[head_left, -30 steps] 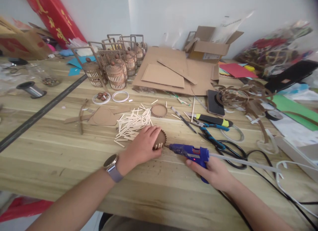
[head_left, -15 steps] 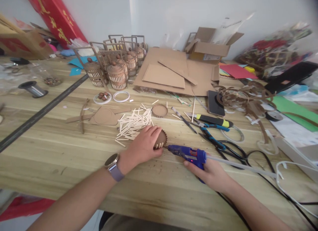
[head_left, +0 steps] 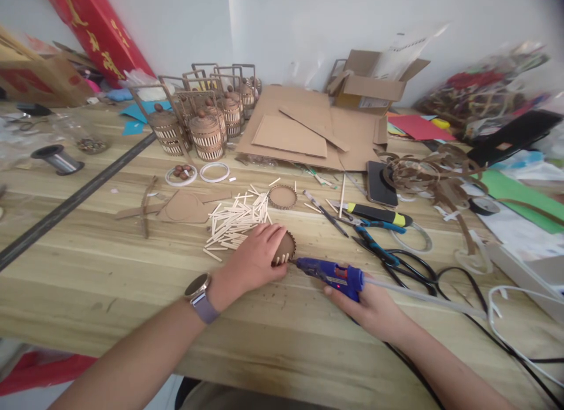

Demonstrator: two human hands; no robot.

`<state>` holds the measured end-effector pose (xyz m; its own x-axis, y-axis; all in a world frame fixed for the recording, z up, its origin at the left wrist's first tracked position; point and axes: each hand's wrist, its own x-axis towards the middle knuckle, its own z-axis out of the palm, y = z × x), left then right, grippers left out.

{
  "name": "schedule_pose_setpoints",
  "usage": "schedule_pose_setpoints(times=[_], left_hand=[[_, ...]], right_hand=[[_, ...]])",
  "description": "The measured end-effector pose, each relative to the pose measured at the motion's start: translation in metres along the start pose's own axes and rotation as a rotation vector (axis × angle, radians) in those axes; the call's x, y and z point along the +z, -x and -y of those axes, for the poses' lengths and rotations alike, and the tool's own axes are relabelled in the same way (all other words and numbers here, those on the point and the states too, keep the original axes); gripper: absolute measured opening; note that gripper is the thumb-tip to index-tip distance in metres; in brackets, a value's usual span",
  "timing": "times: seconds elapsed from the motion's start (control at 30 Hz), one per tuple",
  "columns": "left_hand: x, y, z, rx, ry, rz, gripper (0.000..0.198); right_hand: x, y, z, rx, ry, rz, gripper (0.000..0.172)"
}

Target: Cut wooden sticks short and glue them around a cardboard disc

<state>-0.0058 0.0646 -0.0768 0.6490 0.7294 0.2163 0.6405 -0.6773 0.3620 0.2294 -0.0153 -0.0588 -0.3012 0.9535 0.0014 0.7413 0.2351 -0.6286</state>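
My left hand (head_left: 258, 254), with a watch on its wrist, curls around the left side of a round cardboard disc (head_left: 286, 247) with a ridged rim. A few short sticks stand along the disc's near edge. In my right hand (head_left: 374, 310) is a blue glue gun (head_left: 332, 275), gripped by its handle. Its nozzle meets the near right edge of the disc, and a clear glue stick (head_left: 423, 295) extends from its back. Beyond my left hand lies a loose pile of short wooden sticks (head_left: 238, 219). Another ridged disc (head_left: 282, 197) rests just past the pile.
Several small lidded baskets (head_left: 207, 137) with tall handles stand at the back left. Cardboard sheets (head_left: 288, 134) lie at the back middle. To the right are a utility knife (head_left: 374, 213), scissors (head_left: 409, 266), a phone (head_left: 382, 184) and black cables. A wire spool (head_left: 57, 159) stands at left.
Almost nothing differs. The glue gun and my right hand have shifted very slightly left, with the nozzle still at the disc's edge; my left hand keeps its hold.
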Motion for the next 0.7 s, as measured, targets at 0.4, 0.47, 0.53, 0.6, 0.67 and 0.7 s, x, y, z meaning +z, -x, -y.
schedule_pose_setpoints(times=[0.4,0.47,0.53,0.6,0.67,0.7], left_hand=[[0.001,0.0,0.001,0.007,0.009,-0.011,0.064],[0.001,0.0,0.0,0.001,0.007,-0.003,0.064],[0.001,0.0,0.0,-0.011,-0.002,0.015,0.065],[0.0,0.0,-0.001,-0.015,-0.007,0.026,0.065],[-0.001,0.001,0.0,-0.012,-0.003,0.025,0.065],[-0.001,0.001,0.0,-0.01,0.0,0.025,0.065]], right_hand=[[0.007,0.003,-0.002,0.023,0.008,-0.097,0.031],[0.009,0.003,-0.004,0.046,-0.023,-0.143,0.03],[0.009,0.001,-0.006,0.126,-0.082,-0.227,0.031],[0.007,-0.003,-0.008,0.24,-0.2,-0.307,0.035],[0.003,-0.007,-0.009,0.357,-0.413,-0.288,0.041],[0.0,-0.009,-0.009,0.406,-0.55,-0.251,0.043]])
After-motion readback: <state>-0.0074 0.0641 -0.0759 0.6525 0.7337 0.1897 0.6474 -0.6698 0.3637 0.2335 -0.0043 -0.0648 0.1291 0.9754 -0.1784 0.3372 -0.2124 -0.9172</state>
